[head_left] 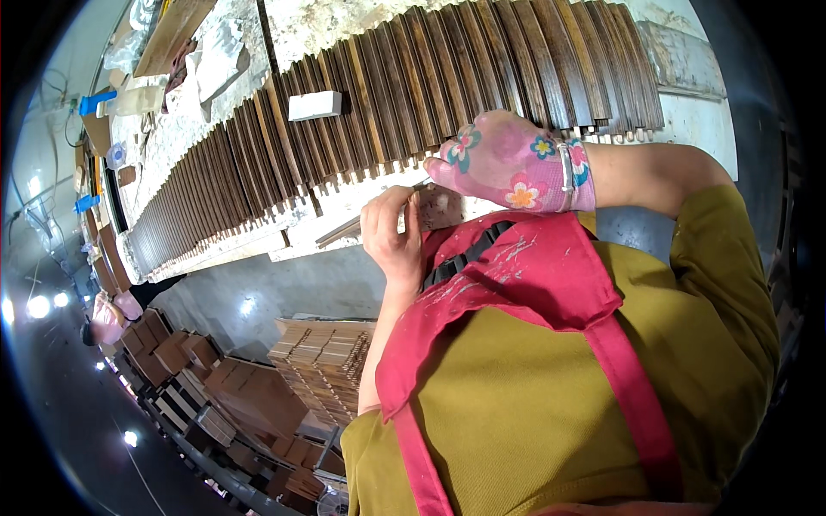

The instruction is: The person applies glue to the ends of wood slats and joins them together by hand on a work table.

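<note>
Close in front of my apron, my bare left hand has its thumb and fingers closed on a thin dark wooden strip. One end of that strip pokes out to the left of the fingers. My right hand, in a pink glove with printed flowers, is curled just right of the left one. What its fingers hold, if anything, is hidden. Beyond both hands lies a long row of dark brown wooden slats, side by side, with pale near ends. A small white block rests on top of them.
The slats lie on a stained worktable. Crumpled plastic and boards are at its far left. Below the table's near edge is grey floor, with stacked wood pieces and cartons. Another person stands far left.
</note>
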A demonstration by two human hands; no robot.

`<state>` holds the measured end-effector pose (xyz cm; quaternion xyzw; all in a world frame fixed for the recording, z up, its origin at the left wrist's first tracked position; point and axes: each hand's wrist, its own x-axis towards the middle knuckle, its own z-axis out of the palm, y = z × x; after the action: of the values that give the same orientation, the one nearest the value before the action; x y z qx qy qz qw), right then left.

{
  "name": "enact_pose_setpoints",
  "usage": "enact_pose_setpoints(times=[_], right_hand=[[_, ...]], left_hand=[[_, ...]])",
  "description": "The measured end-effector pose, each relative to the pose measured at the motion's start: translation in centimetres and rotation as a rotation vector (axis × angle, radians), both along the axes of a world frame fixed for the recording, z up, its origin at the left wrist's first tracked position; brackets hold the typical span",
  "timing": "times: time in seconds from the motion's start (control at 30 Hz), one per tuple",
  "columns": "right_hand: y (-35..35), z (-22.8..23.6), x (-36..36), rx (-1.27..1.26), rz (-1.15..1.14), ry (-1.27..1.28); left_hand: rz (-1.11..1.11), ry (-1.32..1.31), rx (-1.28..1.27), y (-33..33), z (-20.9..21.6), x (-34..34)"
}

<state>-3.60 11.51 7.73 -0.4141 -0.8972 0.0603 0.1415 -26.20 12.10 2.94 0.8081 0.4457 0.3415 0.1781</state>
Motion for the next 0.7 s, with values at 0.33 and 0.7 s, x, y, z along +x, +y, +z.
enact_pose_setpoints(times=[0.33, 0.7], right_hand=[[-0.2, -3.0, 0.4, 0.156, -0.001, 0.247], [0.1, 0.0, 0.4, -0.057, -0.03, 0.159]], left_hand=[[0.015, -0.011, -0.022, 0.0, -0.1, 0.1], [0.008, 0.003, -0.032, 0.1, -0.1, -0.3]])
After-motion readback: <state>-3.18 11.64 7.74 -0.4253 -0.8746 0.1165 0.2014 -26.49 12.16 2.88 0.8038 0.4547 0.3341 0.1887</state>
